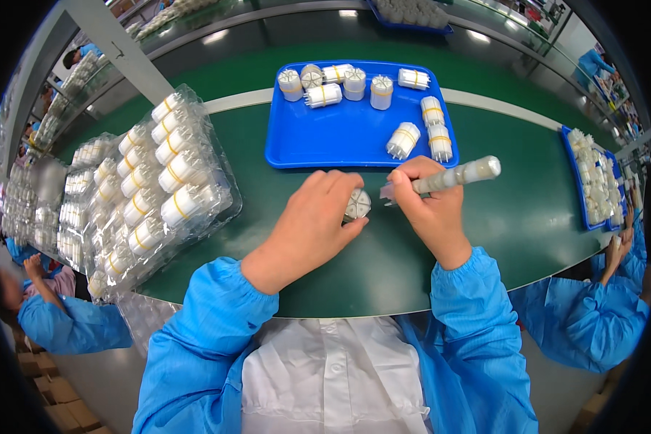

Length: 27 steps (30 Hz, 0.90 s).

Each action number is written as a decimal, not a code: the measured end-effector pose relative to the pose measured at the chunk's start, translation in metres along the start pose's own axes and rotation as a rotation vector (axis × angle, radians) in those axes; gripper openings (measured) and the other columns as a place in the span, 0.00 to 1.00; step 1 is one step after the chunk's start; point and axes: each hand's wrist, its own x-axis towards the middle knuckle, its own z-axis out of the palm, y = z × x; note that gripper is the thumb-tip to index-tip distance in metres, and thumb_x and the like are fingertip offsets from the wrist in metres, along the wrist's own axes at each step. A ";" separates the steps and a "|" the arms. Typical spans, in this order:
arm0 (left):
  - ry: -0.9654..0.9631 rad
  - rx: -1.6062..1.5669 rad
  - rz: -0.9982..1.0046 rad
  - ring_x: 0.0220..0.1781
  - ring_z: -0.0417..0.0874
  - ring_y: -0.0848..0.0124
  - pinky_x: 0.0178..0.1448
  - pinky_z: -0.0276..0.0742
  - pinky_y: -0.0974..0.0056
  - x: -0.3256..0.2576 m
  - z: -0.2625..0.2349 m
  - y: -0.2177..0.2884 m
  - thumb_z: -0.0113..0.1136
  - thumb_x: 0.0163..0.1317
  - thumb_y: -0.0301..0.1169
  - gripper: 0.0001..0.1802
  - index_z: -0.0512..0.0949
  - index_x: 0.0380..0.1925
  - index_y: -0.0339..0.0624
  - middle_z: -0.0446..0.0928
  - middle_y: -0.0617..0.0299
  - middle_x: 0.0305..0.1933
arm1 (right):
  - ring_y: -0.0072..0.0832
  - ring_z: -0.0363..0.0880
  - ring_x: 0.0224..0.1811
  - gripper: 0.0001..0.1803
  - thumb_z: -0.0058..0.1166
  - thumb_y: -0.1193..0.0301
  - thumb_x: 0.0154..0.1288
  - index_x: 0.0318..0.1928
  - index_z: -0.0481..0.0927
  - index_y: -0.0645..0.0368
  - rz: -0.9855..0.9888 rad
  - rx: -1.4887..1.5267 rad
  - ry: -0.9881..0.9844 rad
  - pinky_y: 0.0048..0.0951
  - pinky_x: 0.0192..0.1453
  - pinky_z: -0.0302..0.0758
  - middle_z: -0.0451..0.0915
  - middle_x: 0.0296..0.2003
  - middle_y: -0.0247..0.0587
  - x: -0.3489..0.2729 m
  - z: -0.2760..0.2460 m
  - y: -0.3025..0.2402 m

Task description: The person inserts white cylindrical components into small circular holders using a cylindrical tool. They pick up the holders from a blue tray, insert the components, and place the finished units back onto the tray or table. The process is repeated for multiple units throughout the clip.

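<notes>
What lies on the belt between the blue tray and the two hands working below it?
In the head view, only a short strip of bare green belt separates the blue tray from the left hand and right hand.

a dark green bench (528, 217) carries a blue tray (340, 137) of small white cylinders at its far middle, stacked clear blister trays (159, 188) of the same parts at left, and another blue tray (593, 181) at right.

Nine white banded cylinders (403, 139) lie on the blue tray (340, 137) beyond the fingers; one more cylinder (356, 205) sits in the left fingers, one pen-like tool (456, 176) in the right
</notes>
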 end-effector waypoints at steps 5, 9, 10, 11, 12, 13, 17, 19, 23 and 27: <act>0.030 -0.204 -0.049 0.51 0.82 0.56 0.54 0.81 0.56 -0.006 0.023 -0.022 0.77 0.52 0.27 0.28 0.80 0.55 0.40 0.83 0.54 0.50 | 0.20 0.77 0.24 0.06 0.66 0.75 0.66 0.32 0.83 0.62 -0.020 -0.059 -0.070 0.26 0.28 0.70 0.82 0.24 0.34 -0.006 0.005 0.010; -0.021 -0.279 -0.043 0.52 0.82 0.55 0.55 0.80 0.55 -0.006 0.020 -0.022 0.76 0.52 0.27 0.29 0.79 0.57 0.39 0.83 0.53 0.51 | 0.20 0.77 0.24 0.06 0.66 0.73 0.66 0.33 0.83 0.62 0.010 -0.106 -0.098 0.27 0.28 0.71 0.82 0.24 0.35 -0.005 0.004 0.012; -0.013 -0.275 -0.038 0.52 0.83 0.57 0.55 0.81 0.56 -0.007 0.022 -0.022 0.77 0.52 0.27 0.30 0.80 0.57 0.40 0.83 0.54 0.51 | 0.20 0.77 0.24 0.07 0.66 0.73 0.66 0.33 0.83 0.62 0.015 -0.108 -0.108 0.27 0.28 0.71 0.82 0.24 0.35 -0.005 0.004 0.012; -0.004 -0.271 -0.032 0.51 0.83 0.58 0.55 0.81 0.57 -0.007 0.023 -0.022 0.77 0.52 0.26 0.30 0.80 0.57 0.41 0.83 0.55 0.50 | 0.21 0.78 0.24 0.07 0.66 0.73 0.66 0.33 0.83 0.62 0.014 -0.102 -0.117 0.27 0.28 0.71 0.83 0.24 0.35 -0.005 0.005 0.013; -0.002 -0.261 -0.017 0.52 0.82 0.57 0.55 0.81 0.56 -0.007 0.023 -0.022 0.76 0.52 0.27 0.30 0.79 0.57 0.40 0.83 0.54 0.50 | 0.21 0.78 0.24 0.07 0.66 0.73 0.66 0.33 0.83 0.62 0.014 -0.097 -0.126 0.27 0.28 0.72 0.83 0.24 0.36 -0.005 0.006 0.014; 0.003 -0.251 -0.002 0.52 0.82 0.55 0.55 0.80 0.55 -0.007 0.023 -0.022 0.76 0.53 0.27 0.29 0.79 0.57 0.40 0.82 0.54 0.50 | 0.21 0.78 0.25 0.07 0.66 0.73 0.66 0.33 0.83 0.62 0.013 -0.092 -0.136 0.27 0.29 0.72 0.83 0.24 0.36 -0.006 0.006 0.014; 0.087 -0.168 -0.008 0.51 0.80 0.53 0.54 0.79 0.53 -0.008 0.026 -0.011 0.76 0.53 0.28 0.29 0.78 0.56 0.40 0.80 0.53 0.49 | 0.22 0.79 0.25 0.07 0.66 0.73 0.66 0.33 0.83 0.62 0.066 -0.099 -0.148 0.28 0.29 0.73 0.83 0.25 0.37 -0.007 0.009 0.011; 0.098 -0.140 -0.011 0.51 0.79 0.53 0.53 0.79 0.53 -0.007 0.034 -0.016 0.76 0.53 0.28 0.30 0.76 0.57 0.40 0.80 0.53 0.49 | 0.22 0.79 0.25 0.07 0.66 0.73 0.66 0.33 0.83 0.62 0.057 -0.107 -0.139 0.28 0.29 0.74 0.83 0.25 0.37 -0.007 0.010 0.012; 0.111 -0.196 -0.106 0.53 0.80 0.57 0.55 0.79 0.56 -0.011 0.037 -0.017 0.76 0.52 0.26 0.36 0.72 0.63 0.39 0.80 0.55 0.53 | 0.22 0.79 0.26 0.07 0.66 0.73 0.67 0.33 0.83 0.62 0.068 -0.059 -0.095 0.28 0.30 0.74 0.82 0.25 0.37 -0.009 0.007 0.016; 0.068 -0.273 -0.089 0.56 0.79 0.55 0.58 0.79 0.55 -0.011 0.033 -0.014 0.72 0.54 0.24 0.38 0.67 0.66 0.38 0.82 0.53 0.55 | 0.21 0.80 0.26 0.07 0.66 0.72 0.68 0.34 0.83 0.62 0.102 -0.052 -0.115 0.27 0.30 0.74 0.83 0.25 0.36 -0.004 0.002 0.010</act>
